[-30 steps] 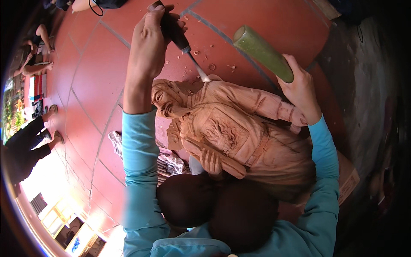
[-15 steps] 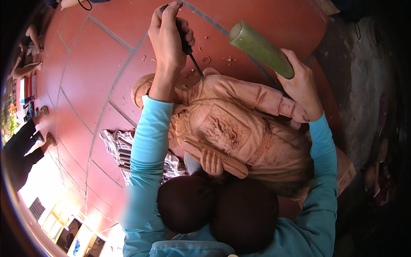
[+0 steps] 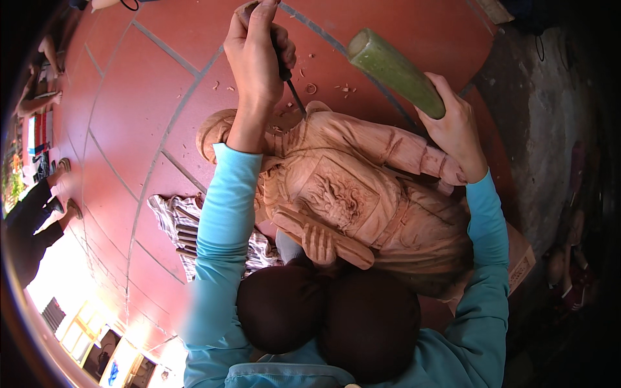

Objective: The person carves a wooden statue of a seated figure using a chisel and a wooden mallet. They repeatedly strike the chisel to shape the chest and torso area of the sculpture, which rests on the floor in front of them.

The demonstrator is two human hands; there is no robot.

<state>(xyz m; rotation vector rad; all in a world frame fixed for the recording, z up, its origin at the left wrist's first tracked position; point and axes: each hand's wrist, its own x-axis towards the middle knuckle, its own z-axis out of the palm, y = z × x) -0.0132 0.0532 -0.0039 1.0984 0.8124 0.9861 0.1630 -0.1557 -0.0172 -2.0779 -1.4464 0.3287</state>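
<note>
A carved wooden statue [image 3: 362, 187] of a robed figure lies on its back before me, its head to the left. It has a relief panel on the chest and a carved hand around a long flat block. My left hand [image 3: 257, 64] is closed around the dark handle of a chisel [image 3: 294, 94], whose tip meets the statue's far shoulder. My right hand [image 3: 453, 126] grips the narrow end of a green, club-shaped mallet [image 3: 398, 70]. The mallet's thick end is raised up and to the left, apart from the chisel.
Wood shavings [image 3: 312, 88] lie on the red tiled floor [image 3: 162, 90] beyond the statue. Several tools [image 3: 187, 236] rest on a striped cloth [image 3: 165, 213] at the left. A person's legs [image 3: 45, 207] stand at the far left, and my knees [image 3: 369, 323] are close below.
Almost nothing differs. The mallet's thick end has shifted very slightly, and the chisel remains against the statue's shoulder.
</note>
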